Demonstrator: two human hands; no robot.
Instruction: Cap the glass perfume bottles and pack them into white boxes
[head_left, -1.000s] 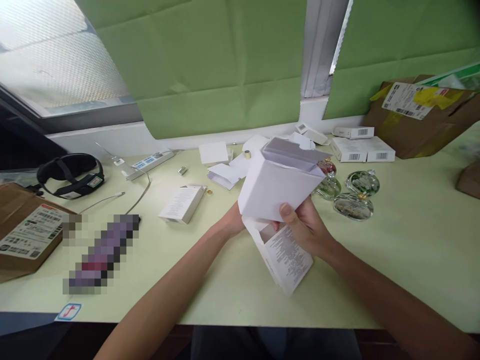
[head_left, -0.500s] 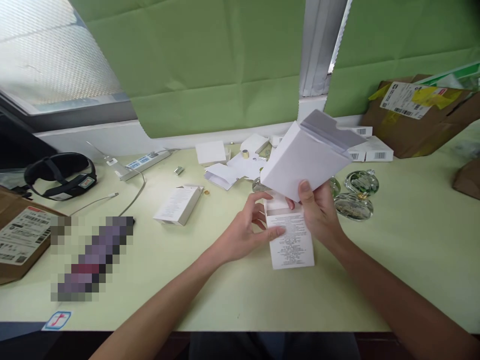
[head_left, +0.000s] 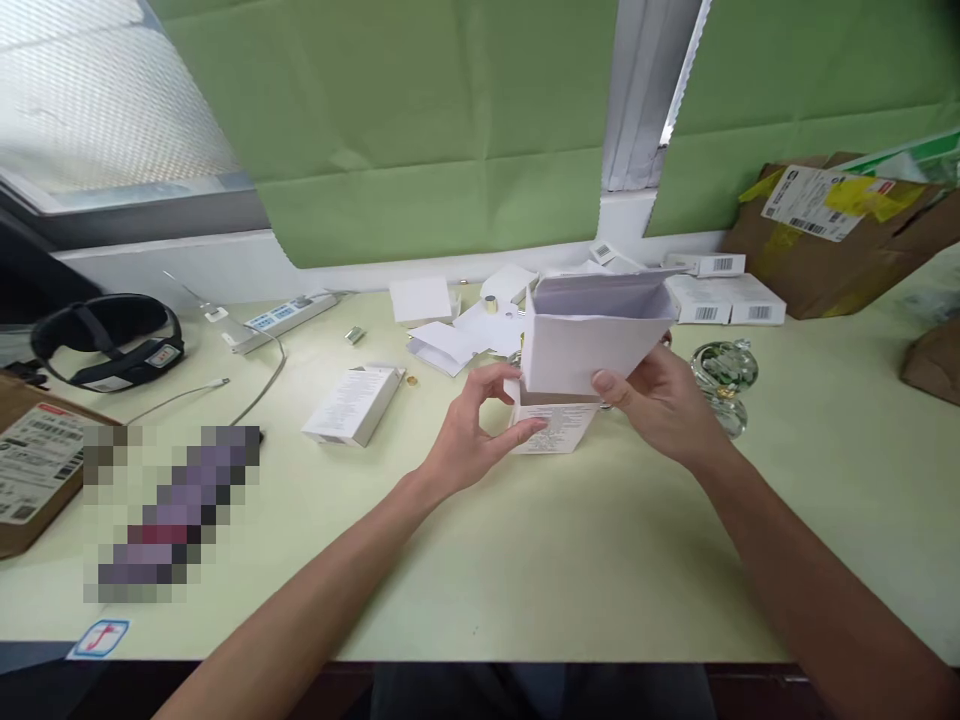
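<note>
My left hand (head_left: 480, 430) grips a white printed box (head_left: 559, 428) at its left side, thumb over the text and fingers behind. Directly above that box's open top is a plain white carton (head_left: 600, 350), held in my right hand (head_left: 656, 405) with the thumb on its lower front. The carton's upper end gapes, showing a pale lilac inside. Its lower edge meets or overlaps the printed box's mouth; whether it has entered is hidden. Clear glass bottles (head_left: 724, 370) stand just right of my right hand, partly covered by it.
Another printed white box (head_left: 356, 403) lies to the left by a small gold ring (head_left: 412, 380). Unfolded white card (head_left: 442, 345) and a gold cap (head_left: 490, 303) sit behind. Barcoded boxes (head_left: 757, 300) and a brown carton (head_left: 832, 240) are at back right; a power strip (head_left: 289, 315) at back left.
The plain white carton has turned from a slant to nearly upright and come down over the printed box. The printed box has tilted and risen slightly, with my left hand still on it.
</note>
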